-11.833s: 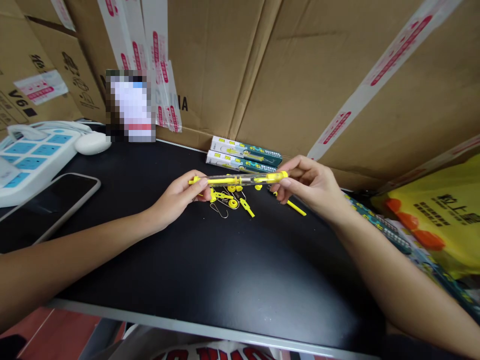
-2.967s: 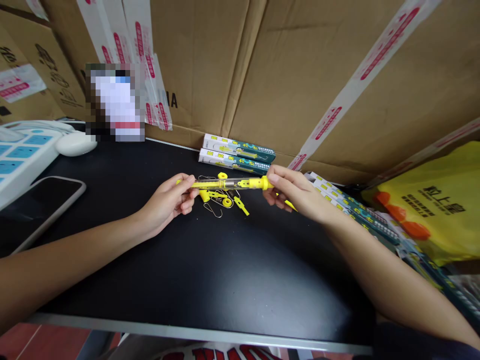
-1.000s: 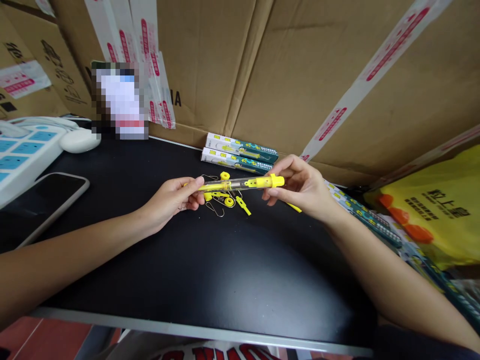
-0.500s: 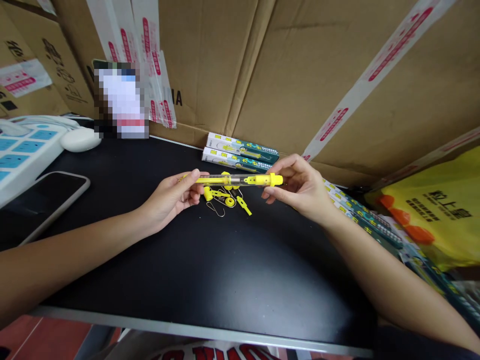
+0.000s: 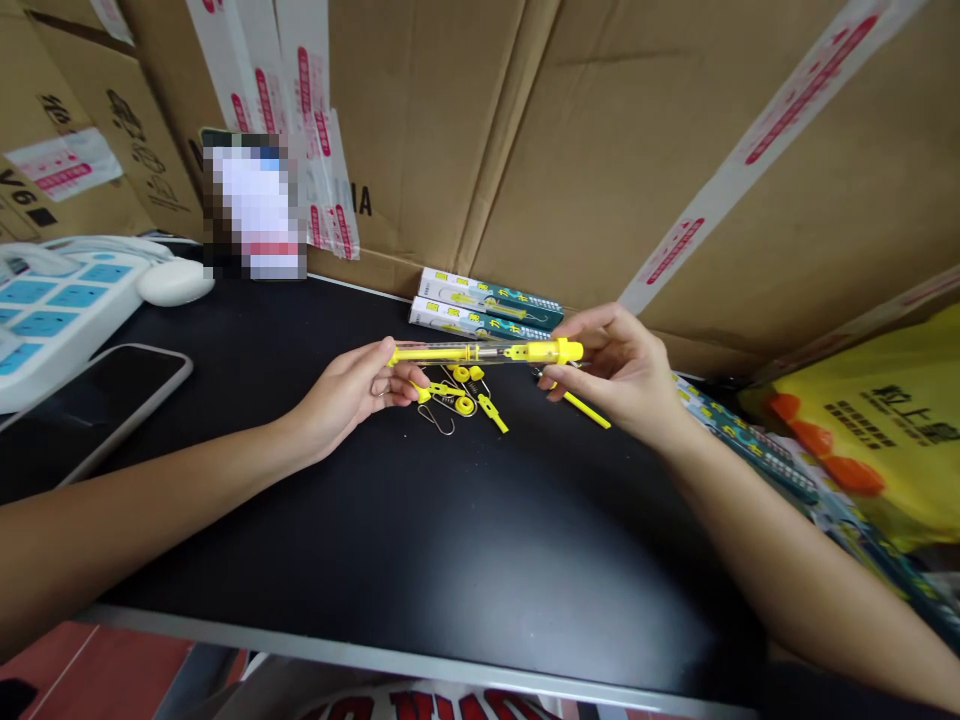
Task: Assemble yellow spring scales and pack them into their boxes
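Level above the table lies a clear-tubed spring scale (image 5: 491, 352) with yellow inner parts, held at both ends. My left hand (image 5: 349, 390) pinches its left end between thumb and fingers. At the other end, my right hand (image 5: 619, 365) is closed about the yellow cap (image 5: 570, 350). A thin metal spring shows through the middle of the tube. Below it on the table are loose parts: yellow rings (image 5: 465, 406), a flat yellow piece (image 5: 493, 412) and wire hooks (image 5: 436, 420). A yellow rod (image 5: 587, 408) lies under my right hand, partly hidden.
Two printed boxes (image 5: 480, 318) lie at the back of the black table (image 5: 420, 540), against cardboard cartons (image 5: 420, 130). More boxes (image 5: 750, 450) and a yellow bag (image 5: 885, 420) are on the right. On the left are a phone (image 5: 97, 410), a power strip (image 5: 67, 310) and a blurred-out upright screen (image 5: 259, 210).
The view has shifted slightly, and the spring scale sits a little farther right. My left fingertips now cover only its very end. The yellow rod under my right hand has come into sight.
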Demonstrator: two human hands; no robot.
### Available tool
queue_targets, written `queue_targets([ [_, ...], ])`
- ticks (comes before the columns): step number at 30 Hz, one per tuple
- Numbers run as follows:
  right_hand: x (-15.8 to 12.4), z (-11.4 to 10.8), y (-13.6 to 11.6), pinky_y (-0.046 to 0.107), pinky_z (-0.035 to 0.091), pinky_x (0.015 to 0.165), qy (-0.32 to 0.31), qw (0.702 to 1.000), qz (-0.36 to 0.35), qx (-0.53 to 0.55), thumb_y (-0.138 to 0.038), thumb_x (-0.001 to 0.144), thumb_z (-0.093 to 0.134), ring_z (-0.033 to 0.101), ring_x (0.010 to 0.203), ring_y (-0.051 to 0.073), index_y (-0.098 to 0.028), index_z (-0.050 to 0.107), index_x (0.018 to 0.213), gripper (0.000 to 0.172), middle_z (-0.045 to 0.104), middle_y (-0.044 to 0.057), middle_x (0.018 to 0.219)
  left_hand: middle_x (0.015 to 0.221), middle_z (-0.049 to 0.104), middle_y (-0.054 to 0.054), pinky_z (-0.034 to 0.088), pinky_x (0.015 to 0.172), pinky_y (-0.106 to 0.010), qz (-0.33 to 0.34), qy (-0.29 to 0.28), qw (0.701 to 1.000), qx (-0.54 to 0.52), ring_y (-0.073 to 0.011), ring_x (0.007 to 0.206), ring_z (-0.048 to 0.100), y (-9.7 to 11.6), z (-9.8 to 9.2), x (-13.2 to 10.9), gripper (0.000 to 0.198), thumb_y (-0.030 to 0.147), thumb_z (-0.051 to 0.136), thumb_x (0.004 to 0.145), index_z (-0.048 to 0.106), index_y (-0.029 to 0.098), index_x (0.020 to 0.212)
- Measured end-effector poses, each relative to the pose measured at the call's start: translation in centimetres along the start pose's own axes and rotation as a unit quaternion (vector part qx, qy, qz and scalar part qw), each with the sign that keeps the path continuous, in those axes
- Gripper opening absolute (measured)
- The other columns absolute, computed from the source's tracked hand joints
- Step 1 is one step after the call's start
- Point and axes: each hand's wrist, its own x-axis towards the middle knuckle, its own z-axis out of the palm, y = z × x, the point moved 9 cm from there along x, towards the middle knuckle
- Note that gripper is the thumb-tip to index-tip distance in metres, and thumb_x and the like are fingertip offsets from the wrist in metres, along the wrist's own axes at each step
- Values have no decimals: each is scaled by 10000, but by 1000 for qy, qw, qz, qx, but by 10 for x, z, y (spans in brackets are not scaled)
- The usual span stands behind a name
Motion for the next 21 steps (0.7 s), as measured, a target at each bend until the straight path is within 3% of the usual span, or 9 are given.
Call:
queue_targets([
  [8,-1,-1,-1,278,596,554,-1,1000,-8,-6,-332,718,795,667,663,139,-246,541,947,354,667,11,884,715,663,-40,497,676,-285,71,-36,986,146,-147,656,624,8,6,1,399,550,551,858,550,157,787],
  [16,-1,5,-2,256,568,541,-31,999,4,-11,-368,701,803,636,677,134,-232,541,931,375,649,15,853,683,635,-12,485,651,-275,21,-3,996,92,-129,626,601,1,2,0,334,495,572,867,521,172,799],
  [21,-1,0,-1,275,594,624,-34,999,9,-6,-360,710,801,650,763,147,-257,519,1035,442,636,26,959,680,628,-10,489,661,-277,17,1,997,77,-128,626,598,-1,0,1,348,509,556,872,523,171,796],
])
